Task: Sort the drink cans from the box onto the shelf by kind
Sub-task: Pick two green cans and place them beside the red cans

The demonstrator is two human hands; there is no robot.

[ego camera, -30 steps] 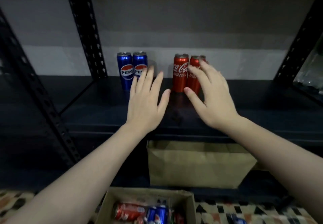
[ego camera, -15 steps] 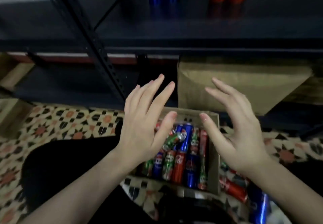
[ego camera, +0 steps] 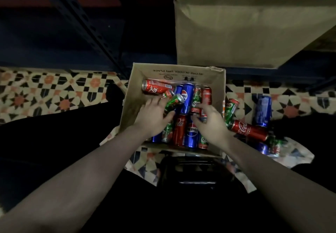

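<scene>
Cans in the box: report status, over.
Left hand closing on green can. Right hand down among cans, grip unclear. Box well stocked. Nothing blocking.

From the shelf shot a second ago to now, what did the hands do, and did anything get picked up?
Both hands left the shelf and came down into the box. The left hand now closes around a green can; the right hand reaches among the cans, its grip unclear. The brown carton under the shelf stayed put.
</scene>
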